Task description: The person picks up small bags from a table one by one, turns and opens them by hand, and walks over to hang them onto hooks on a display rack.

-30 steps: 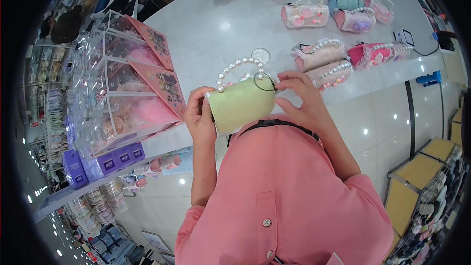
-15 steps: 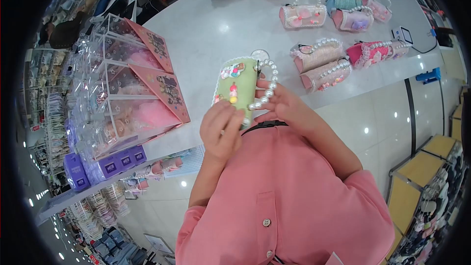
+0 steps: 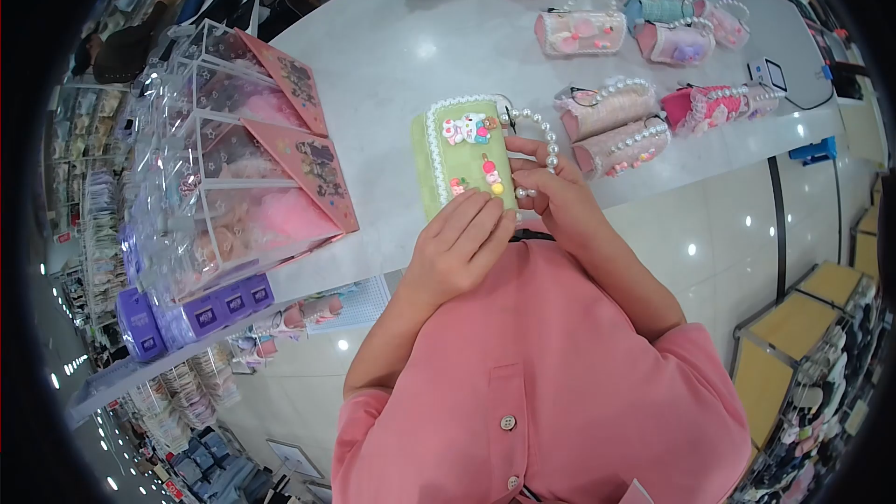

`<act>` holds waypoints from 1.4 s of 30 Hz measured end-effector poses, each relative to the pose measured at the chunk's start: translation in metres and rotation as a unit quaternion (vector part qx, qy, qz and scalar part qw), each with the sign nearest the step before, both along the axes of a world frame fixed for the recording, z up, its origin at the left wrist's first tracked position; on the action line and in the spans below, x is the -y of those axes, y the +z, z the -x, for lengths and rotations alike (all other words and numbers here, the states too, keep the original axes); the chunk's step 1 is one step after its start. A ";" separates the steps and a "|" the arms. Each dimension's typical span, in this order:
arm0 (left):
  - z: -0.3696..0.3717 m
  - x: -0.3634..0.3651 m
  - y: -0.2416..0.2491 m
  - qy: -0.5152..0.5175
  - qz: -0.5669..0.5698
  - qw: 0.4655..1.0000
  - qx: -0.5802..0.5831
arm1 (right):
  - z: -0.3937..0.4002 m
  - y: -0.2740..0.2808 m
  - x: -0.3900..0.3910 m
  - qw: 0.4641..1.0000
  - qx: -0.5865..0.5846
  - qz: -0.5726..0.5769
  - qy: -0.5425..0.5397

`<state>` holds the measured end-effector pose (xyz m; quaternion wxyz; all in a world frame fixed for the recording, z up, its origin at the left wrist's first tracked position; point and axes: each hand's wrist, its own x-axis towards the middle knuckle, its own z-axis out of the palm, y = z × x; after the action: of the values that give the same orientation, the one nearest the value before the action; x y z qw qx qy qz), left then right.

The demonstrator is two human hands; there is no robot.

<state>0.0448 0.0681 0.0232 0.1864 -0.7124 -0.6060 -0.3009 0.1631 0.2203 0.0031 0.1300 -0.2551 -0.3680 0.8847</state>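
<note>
A small green handbag (image 3: 471, 151) with white lace trim, cartoon and candy-like charms shows its decorated face at the counter's near edge. My left hand (image 3: 459, 243) grips its lower edge, fingers closed over the front near the charms. On the other side, my right hand (image 3: 549, 185) holds the bag's right end, with some fingers behind it and through the pearl handle (image 3: 549, 135). The right fingertips are partly hidden by the bag and handle.
Several pink and blue handbags (image 3: 581, 33) with pearl handles lie on the white counter (image 3: 373, 65). Clear display boxes (image 3: 261, 159) with pink cards stand at the left, above purple boxes (image 3: 224, 308). A small device (image 3: 767, 72) sits at the right.
The green handbag has turned so its decorated front faces up more fully. Both hands have shifted slightly right with it, and the left fingers now lie along its lower edge.
</note>
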 end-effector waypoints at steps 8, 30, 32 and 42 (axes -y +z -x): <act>0.006 0.016 -0.020 0.104 -0.037 0.973 0.202 | -0.005 -0.007 -0.015 0.998 0.026 -0.057 -0.015; 0.019 0.008 -0.038 0.096 -0.037 0.516 0.850 | -0.002 -0.012 -0.009 0.986 0.034 -0.161 0.020; 0.018 0.009 -0.039 0.096 -0.042 0.519 0.848 | -0.002 -0.011 -0.009 0.986 0.033 -0.161 0.027; -0.003 0.017 -0.038 0.110 -0.053 0.531 0.838 | -0.015 -0.009 -0.003 0.982 0.058 -0.174 0.043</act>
<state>0.0477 0.0513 -0.0147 -0.3384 -0.0498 -0.5404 -0.7688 0.1783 0.2233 -0.0057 0.1126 -0.2633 -0.5338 0.7956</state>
